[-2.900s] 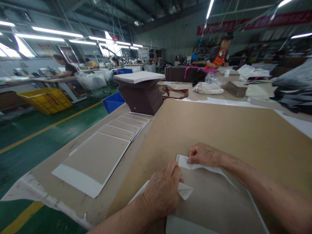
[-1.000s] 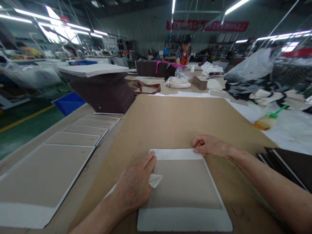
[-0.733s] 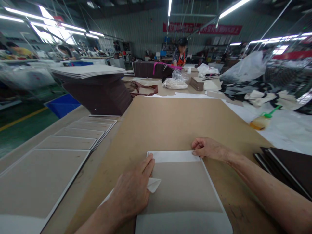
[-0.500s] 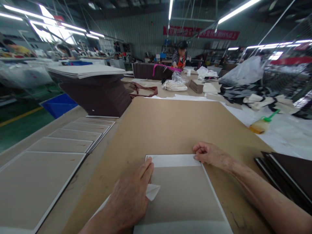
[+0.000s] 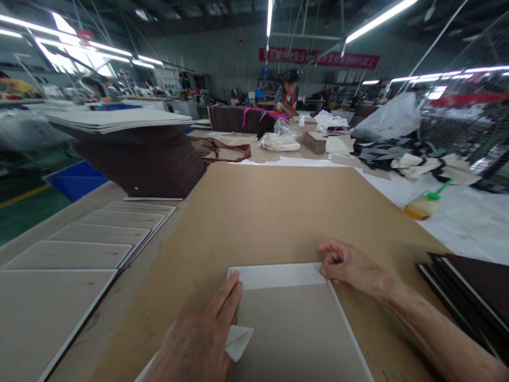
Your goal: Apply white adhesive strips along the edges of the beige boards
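Observation:
A grey board with white paper edges (image 5: 294, 323) lies flat on a brown cardboard sheet (image 5: 278, 212) in front of me. My left hand (image 5: 199, 339) rests flat on the board's left side, fingers stretched toward the top left corner, with a small folded white cloth (image 5: 237, 341) tucked under the palm. My right hand (image 5: 350, 263) is curled at the board's top right corner, fingertips pressing the white strip there.
A row of several overlapping grey boards (image 5: 79, 249) lies to the left. Behind them stands a tall dark brown stack (image 5: 135, 154). Dark sheets (image 5: 473, 297) lie at the right, a glue bottle with green cap (image 5: 425, 204) beyond. A person in an orange apron (image 5: 288, 95) works far back.
The view has tilted up, so the board and both hands sit lower in the picture. Since 2.9 s ago the board's raised white edge has been laid flat. Both hands keep their places on the board.

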Demonstrator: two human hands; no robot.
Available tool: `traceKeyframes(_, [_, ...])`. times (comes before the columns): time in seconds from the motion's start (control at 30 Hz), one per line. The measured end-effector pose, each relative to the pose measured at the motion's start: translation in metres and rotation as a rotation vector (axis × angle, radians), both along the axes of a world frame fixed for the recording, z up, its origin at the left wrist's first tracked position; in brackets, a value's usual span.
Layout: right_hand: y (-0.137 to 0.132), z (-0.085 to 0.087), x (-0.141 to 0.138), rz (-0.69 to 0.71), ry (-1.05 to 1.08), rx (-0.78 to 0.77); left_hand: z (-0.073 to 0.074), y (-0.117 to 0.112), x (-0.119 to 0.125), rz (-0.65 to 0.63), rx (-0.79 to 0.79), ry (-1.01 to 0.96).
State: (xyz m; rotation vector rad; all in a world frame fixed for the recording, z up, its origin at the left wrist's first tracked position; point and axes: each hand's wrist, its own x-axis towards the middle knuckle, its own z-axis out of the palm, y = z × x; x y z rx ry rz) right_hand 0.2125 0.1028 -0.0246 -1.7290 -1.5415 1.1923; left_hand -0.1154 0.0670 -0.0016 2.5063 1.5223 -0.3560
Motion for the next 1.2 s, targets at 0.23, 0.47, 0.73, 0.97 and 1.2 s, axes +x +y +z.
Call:
traceKeyframes(0.23, [-0.002, 0.002, 0.002, -0.010, 0.075, -0.017, -0.005, -0.001, -0.003, -0.025, 0.093, -0.010])
traceKeyframes(0.47, [-0.002, 0.004, 0.005, -0.008, -0.017, -0.027, -0.017, 0.000, -0.010, -0.042, 0.126, -0.023])
traceKeyframes(0.73, [-0.003, 0.009, 0.000, 0.053, -0.198, -0.008, -0.016, 0.000, -0.008, -0.016, 0.109, -0.103])
traceKeyframes(0.97, [0.000, 0.010, -0.002, 0.042, -0.225, -0.015, -0.007, -0.003, -0.004, -0.017, 0.118, -0.071])
traceKeyframes(1.2, [-0.002, 0.008, 0.001, 0.076, -0.200, 0.014, -0.014, 0.000, -0.008, -0.019, 0.116, -0.106])
